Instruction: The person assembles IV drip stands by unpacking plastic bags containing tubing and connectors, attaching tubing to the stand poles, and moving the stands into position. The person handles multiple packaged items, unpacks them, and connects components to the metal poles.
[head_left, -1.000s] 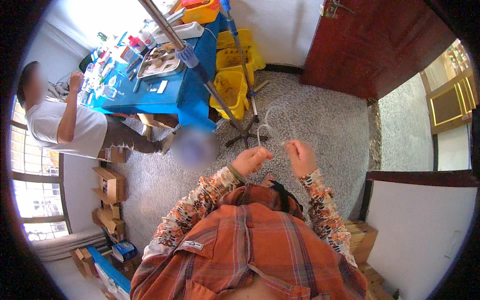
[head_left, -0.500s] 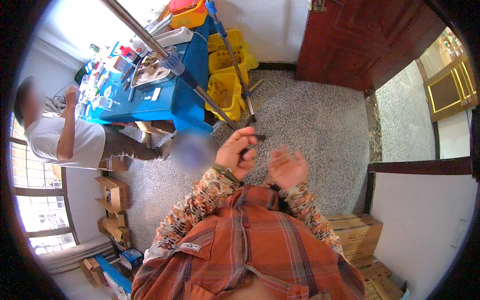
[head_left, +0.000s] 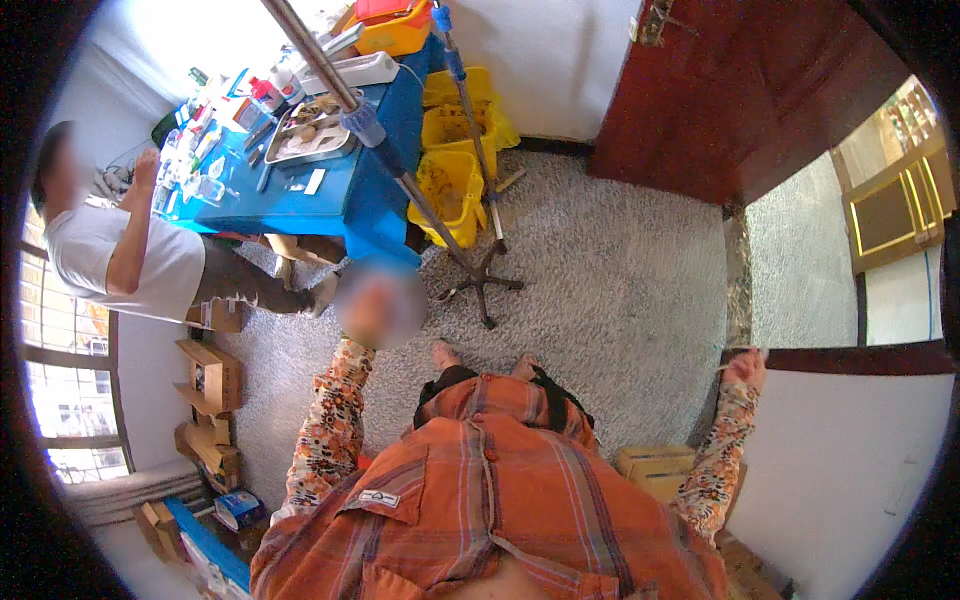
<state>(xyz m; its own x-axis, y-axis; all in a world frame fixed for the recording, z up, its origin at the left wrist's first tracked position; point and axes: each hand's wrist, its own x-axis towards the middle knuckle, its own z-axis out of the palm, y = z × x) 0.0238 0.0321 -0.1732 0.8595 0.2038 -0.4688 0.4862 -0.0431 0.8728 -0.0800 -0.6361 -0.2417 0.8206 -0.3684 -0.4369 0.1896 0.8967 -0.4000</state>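
I stand on grey carpet in an orange plaid shirt, with both arms spread out to my sides. My left arm, in a patterned sleeve (head_left: pixel 335 420), stretches up and to the left. My left hand ends inside a blurred patch (head_left: pixel 380 305), so its fingers are hidden. My right hand (head_left: pixel 745 368) is out at the far right. It is beside the dark wooden rail (head_left: pixel 850 358) on top of a white low wall, and nothing shows in it. My feet (head_left: pixel 445 355) show just in front of me.
A metal pole stand with a star base (head_left: pixel 482 280) rises ahead. Behind it are yellow bins (head_left: pixel 450 185) and a cluttered blue table (head_left: pixel 300 195). Another person (head_left: pixel 120 255) sits at the table on the left. Cardboard boxes (head_left: pixel 210 375) line the left wall, and a wooden crate (head_left: pixel 655 465) sits near my right. A brown door (head_left: pixel 740 90) is at the back right.
My hands were together in front of my chest, handling something thin. They have now swung apart to either side, and the view has tipped further back.
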